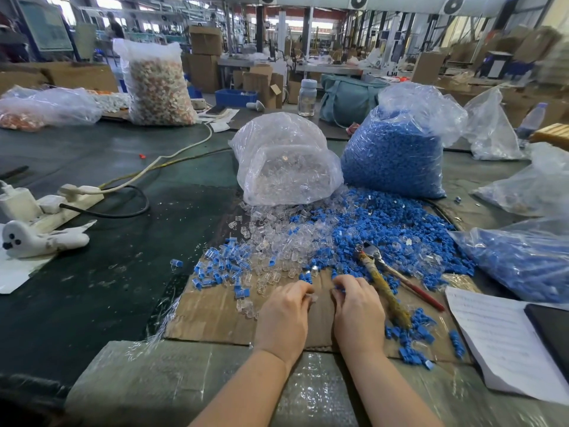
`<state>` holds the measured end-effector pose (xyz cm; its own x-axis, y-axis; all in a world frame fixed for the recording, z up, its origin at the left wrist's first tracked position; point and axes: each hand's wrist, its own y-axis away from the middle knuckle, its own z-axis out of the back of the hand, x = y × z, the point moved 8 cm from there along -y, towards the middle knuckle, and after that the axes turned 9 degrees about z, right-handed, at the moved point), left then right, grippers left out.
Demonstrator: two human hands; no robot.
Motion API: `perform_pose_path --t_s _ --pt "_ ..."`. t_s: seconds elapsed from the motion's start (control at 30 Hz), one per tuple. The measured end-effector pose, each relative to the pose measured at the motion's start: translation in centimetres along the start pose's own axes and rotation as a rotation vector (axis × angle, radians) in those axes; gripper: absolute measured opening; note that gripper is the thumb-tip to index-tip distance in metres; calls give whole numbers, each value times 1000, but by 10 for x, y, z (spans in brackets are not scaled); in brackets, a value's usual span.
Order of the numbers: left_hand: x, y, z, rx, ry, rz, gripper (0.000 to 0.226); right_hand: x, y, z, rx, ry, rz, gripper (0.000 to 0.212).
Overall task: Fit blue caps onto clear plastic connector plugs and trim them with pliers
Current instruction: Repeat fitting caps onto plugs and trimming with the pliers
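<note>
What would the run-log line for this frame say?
left hand: pinching clear plug | right hand: pinching blue cap | pliers: idle on cardboard

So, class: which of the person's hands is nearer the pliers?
Right. The right hand sits just left of the pliers handles; the left hand lies farther left, beyond it.

Cardboard sheet (212,315): on the bench (123,272), near edge.
Hands: left hand (284,315) and right hand (358,309) side by side on the cardboard sheet.
Pliers (385,285): just right of the right hand, lying on the cap pile (400,238).
Plug bag (286,161): behind the hands, left of the cap bag (397,149).
Paper (505,343): right of the cardboard sheet.
Power strip (70,201): far left.
</note>
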<state>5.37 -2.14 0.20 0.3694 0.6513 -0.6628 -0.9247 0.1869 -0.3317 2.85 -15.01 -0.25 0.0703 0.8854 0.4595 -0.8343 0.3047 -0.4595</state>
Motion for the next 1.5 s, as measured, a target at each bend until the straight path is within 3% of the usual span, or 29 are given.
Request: perform_pose_path --t_s 0.13,0.5,0.7,0.97,1.13,1.5 --pt "9 -2 0 -21 12 80 23 -2 0 -3 31 3 -12 22" --pt "13 -2 0 -7 45 127 17 8 3 5 -8 13 61 7" --pt "13 -3 1 -6 67 147 16 16 4 8 -12 -75 163 24" --pt "12 -2 4 -4 90 148 14 28 6 10 4 -214 280 21" --pt "14 -2 3 19 146 191 10 28 6 8 49 -238 253 8" --pt "10 0 4 62 174 184 11 29 8 15 -26 -226 272 12"
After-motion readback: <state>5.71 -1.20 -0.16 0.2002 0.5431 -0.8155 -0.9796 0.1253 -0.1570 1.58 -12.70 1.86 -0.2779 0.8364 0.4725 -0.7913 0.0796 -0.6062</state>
